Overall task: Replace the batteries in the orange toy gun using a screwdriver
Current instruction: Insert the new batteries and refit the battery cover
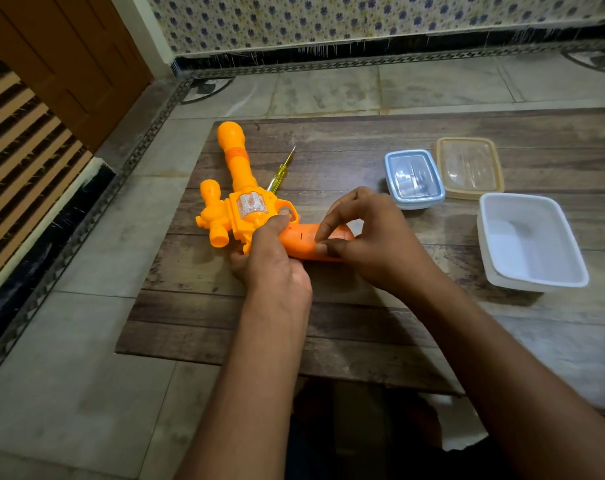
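Head view: an orange toy gun [238, 202] is seen lying on a wood-grain mat [329, 323] on the tiled floor, barrel pointed to the far side, grip toward the near right. The body is clamped by the left hand [271, 258], fingers curled round it just behind the trigger guard. The darker orange grip [304, 242] is being worked by the right hand [370, 237], whose fingertips are pinched at the cover's edge; whether the battery cover is being lifted off or pressed back can't be told. A yellow-handled screwdriver [281, 169] is left untouched on the mat, just right of the barrel, w/ its tip to the far side. At far right, a blue-lidded box [413, 178] w/ indistinct contents, a beige lid [469, 168] and an open white tub [531, 240] are set near one another. No loose batteries or screw can be made out. Judged from this, the job is at the cover stage; the battery swap is not shown as done.
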A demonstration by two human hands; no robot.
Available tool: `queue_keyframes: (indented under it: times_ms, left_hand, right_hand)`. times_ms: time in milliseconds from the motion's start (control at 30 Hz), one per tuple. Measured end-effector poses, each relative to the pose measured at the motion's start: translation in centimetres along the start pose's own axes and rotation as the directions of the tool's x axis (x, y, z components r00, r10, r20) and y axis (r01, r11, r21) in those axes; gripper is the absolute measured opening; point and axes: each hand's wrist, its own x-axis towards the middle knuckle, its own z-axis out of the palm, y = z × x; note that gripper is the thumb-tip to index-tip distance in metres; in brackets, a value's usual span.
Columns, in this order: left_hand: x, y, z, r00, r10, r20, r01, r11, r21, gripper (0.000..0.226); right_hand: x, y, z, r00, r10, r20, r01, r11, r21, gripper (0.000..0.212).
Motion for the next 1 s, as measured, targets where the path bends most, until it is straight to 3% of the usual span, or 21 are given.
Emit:
queue_keyframes:
  times_ms: [300,600,800,1000]
  left_hand:
    - [0.2,-0.1,-0.1,1.0,0.007,0.008,-0.007,1.0,-0.02,0.099]
    - [0.2,-0.1,-0.1,1.0,0.011,-0.003,-0.011,1.0,-0.013,0.095]
    - [0.3,0.0,-0.1,1.0,0.002,0.016,-0.002,1.0,-0.012,0.096]
    - [-0.1,0.1,0.0,1.0,0.012,0.006,-0.012,1.0,-0.028,0.096]
  right_hand:
    - [-0.1,-0.2,0.3,0.992,0.12,-0.036,-0.11,0.973,0.201,0.016]
    - [-0.1,-0.1,0.6,0.984,0.181,0.002,-0.174,0.943,0.285,0.025]
    - [-0.1,0.2,0.0,0.991,0.127,0.047,-0.135,0.945,0.298,0.013]
    - [0.0,0.3,-0.5,0.993,0.089,0.079,-0.108,0.956,0.272,0.015]
